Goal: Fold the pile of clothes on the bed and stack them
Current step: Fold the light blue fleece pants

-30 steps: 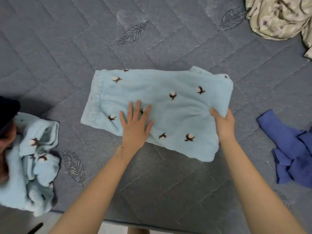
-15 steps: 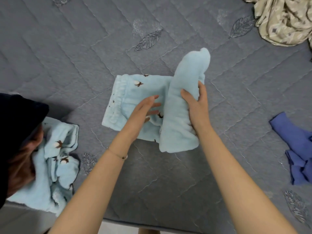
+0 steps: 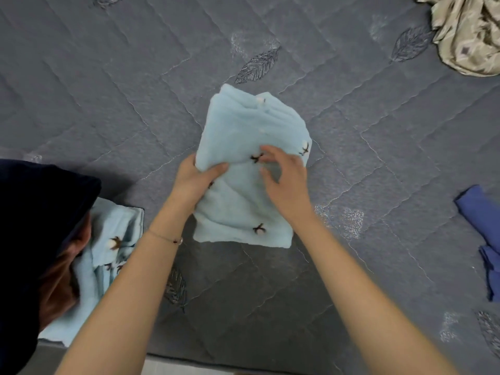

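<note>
Now the blue garment (image 3: 243, 125) lies folded on the bed (image 3: 351, 239). The left hand (image 3: 194, 180) pinches its edge; the grip of the right hand (image 3: 284, 182) is too blurred to judge. Next, likely: stack it on the matching piece (image 3: 116, 234).

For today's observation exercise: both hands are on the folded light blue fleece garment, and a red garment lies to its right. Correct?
One slip: the head view shows a blue garment to its right, not red. The left hand and right hand are on the folded light blue fleece garment.
</note>
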`<state>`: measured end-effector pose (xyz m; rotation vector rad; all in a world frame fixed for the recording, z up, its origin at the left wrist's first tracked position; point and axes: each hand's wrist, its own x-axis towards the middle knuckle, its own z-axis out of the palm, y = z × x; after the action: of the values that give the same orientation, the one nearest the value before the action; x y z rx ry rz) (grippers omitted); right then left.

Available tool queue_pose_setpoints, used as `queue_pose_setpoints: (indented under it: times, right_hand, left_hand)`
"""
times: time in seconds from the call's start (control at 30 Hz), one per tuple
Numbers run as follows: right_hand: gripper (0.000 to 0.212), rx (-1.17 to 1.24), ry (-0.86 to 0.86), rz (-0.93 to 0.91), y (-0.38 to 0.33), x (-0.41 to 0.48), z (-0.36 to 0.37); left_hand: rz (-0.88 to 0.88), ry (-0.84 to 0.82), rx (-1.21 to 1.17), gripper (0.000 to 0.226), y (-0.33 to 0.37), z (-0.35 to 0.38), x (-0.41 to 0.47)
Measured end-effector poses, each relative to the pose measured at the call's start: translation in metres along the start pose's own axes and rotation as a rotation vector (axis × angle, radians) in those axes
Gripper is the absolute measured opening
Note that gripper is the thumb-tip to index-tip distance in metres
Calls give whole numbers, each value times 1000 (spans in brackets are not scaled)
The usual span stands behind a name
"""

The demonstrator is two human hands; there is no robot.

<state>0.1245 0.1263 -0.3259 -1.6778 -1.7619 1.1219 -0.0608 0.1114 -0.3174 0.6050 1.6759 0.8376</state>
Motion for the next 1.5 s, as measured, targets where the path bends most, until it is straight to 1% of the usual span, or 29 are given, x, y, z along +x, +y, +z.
queue_pose_setpoints:
  times: [0.03, 0.1, 0.17, 0.2, 0.27, 0.3, 0.37, 0.43, 0.47, 0.53, 0.57, 0.63, 0.67, 0.73, 0.8, 0.83, 0.9, 0.97, 1.0, 1.13, 1.2, 1.23, 1.27, 1.3, 1.33, 1.37, 1.4, 1.43, 1.5]
  right_hand:
    - [45, -95, 65, -5, 5, 2, -1]
    - [60, -209, 72, 18, 14, 5, -4]
    - [77, -279, -52, 83, 20, 7, 0]
    - [81, -304, -141, 120, 20, 6, 5]
    - [78, -310, -261, 156, 22, 2, 17]
    - [75, -280, -253, 156, 22, 2, 21]
    - [68, -148, -91, 139, 22, 5, 24]
    - [74, 30, 60, 219, 25, 12, 24]
    - [82, 144, 73, 303, 27, 16, 23]
    - [95, 414, 59, 451, 30, 21, 24]
    - [93, 522, 48, 498, 30, 23, 26]
    - [78, 627, 44, 558, 31, 24, 26]
    - [68, 670, 54, 571, 33, 23, 24]
    - [45, 749, 58, 563, 35, 19, 17]
    - [37, 765, 23, 515, 34, 11, 8]
    - [43, 748, -10, 480, 35, 4, 4]
    - [63, 732, -97, 455, 39, -14, -4]
    - [74, 762, -248, 562, 45, -38, -14]
    - [75, 798, -334, 629, 49, -53, -19]
    - [79, 944, -654, 816, 74, -111, -38]
    - [86, 934, -799, 871, 89, -131, -50]
    - [88, 915, -814, 905, 94, -137, -56]
    - [89, 883, -769, 933, 97, -140, -60]
    - [89, 846, -652, 945, 100, -139, -63]
    - [92, 810, -471, 931, 101, -136, -65]
    - [102, 761, -270, 899, 99, -131, -66]
    - [114, 685, -130, 851, 96, -124, -68]
    - [124, 594, -87, 796, 91, -115, -69]
    - [133, 441, -179, 689, 80, -99, -66]
  left_hand:
    - [23, 28, 9, 35, 0, -10, 4]
    - [46, 66, 123, 41, 3, -29, 9]
    - [112, 156, 513, 63, -2, -39, 14]
    - [203, 230, 721, 72, -6, -37, 14]
    - [463, 316, 975, 70, -9, -19, 10]
    - [579, 298, 1052, 64, -13, -7, 9]
    - [706, 201, 1192, 61, -29, 14, 8]
    - [676, 142, 1325, 67, -49, 19, 13]
    - [633, 124, 1360, 69, -57, 16, 16]
    - [620, 91, 1365, 72, -67, 9, 25]
    - [645, 85, 1354, 72, -67, 6, 29]
    - [653, 138, 1271, 76, -65, 3, 33]
    - [598, 222, 1164, 79, -64, -1, 31]
    - [346, 369, 872, 88, -63, -13, 25]
    - [35, 301, 532, 95, -62, -25, 22]
    - [-46, 211, 412, 90, -63, -29, 20]
    - [-53, 64, 313, 64, -59, -31, 20]
    - [-74, -25, 300, 39, -51, -30, 19]
    - [-92, -76, 310, 34, -46, -28, 18]
    - [-85, -271, 518, 48, -32, -15, 18]
    - [38, -328, 751, 51, -34, -5, 19]
    - [109, -338, 884, 54, -36, 0, 17]
    - [175, -315, 1005, 58, -40, 4, 13]
    - [236, -261, 1096, 63, -44, 6, 9]
    - [293, -190, 1144, 66, -48, 7, 2]
    - [337, -117, 1152, 68, -53, 5, -5]
    - [373, -41, 1135, 71, -58, 2, -14]
    - [409, 45, 1107, 75, -65, -1, -24]
    - [437, 239, 1022, 83, -80, -10, -44]
